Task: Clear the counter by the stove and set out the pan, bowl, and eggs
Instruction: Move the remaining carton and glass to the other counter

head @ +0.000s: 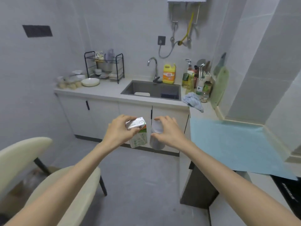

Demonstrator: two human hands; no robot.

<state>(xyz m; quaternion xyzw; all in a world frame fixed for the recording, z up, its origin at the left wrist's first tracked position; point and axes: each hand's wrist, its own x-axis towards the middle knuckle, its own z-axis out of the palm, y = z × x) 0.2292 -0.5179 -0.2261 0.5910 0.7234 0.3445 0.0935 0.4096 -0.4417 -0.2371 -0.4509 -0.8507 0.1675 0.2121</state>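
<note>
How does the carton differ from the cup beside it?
The carton is boxy; the cup is round. The carton is white with green and orange print; the cup is plain, translucent grey. Both are gripped near the top, the carton by the left hand, the cup by the right hand, side by side.

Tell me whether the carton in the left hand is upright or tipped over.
Roughly upright: the left hand grips the carton by its top end, and the printed body hangs below.
</note>
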